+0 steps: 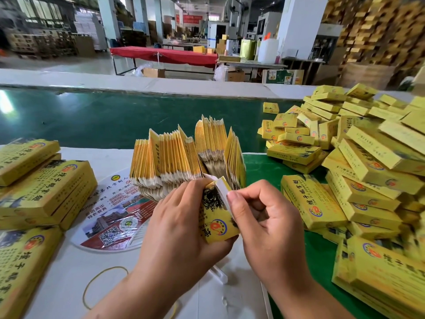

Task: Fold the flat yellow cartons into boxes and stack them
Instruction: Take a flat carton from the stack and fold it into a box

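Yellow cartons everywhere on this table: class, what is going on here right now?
A person is folding one yellow carton into a box. The left hand grips it from below while the right hand pinches its white flap. Behind the hands stands a batch of flat cartons on edge. Finished boxes lie heaped to the right, and bundles sit to the left.

A half-opened yellow carton [218, 217] stands tilted near the table's front edge, before a fanned row of flat cartons [184, 157], with folded boxes [358, 162] heaped along its right side.
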The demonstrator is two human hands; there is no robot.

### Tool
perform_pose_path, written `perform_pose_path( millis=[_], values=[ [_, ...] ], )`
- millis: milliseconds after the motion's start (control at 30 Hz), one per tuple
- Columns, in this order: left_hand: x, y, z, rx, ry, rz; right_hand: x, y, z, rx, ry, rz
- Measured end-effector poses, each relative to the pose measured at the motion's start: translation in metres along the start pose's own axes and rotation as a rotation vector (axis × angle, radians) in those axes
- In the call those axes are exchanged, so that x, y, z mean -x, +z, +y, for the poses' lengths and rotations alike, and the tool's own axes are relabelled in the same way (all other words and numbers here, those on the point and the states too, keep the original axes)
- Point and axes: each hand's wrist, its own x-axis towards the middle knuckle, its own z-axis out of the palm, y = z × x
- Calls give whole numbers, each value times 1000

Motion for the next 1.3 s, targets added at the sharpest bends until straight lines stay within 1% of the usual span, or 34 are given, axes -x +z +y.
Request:
perform_pose_path(
  millis=[200,433,567,667,1067,1133,1233,1300],
  values=[
    [1,-1,1,-9,10,-4,0,0,2,14,-13,-3],
    [2,4,-2,-39,-9,-82,-4,-1,3,166,-80,-80],
    [2,3,-5,8,-29,-55,-3,-1,-1,266,-202,-79],
    [3,4,-6,-4,-42,-43,-2,1,-4,308,-266,-78],
    [3,3,-5,12,-81,-41,1,6,0,387,-335,-85],
    [2,2,-6,35,-115,-8,3,9,0,328,-286,-84],
    [0,1,-6,62,-177,39,5,11,0,122,-101,-77],
    [0,2,-6,70,-170,67,7,10,0,0,1,-84]
  ],
)
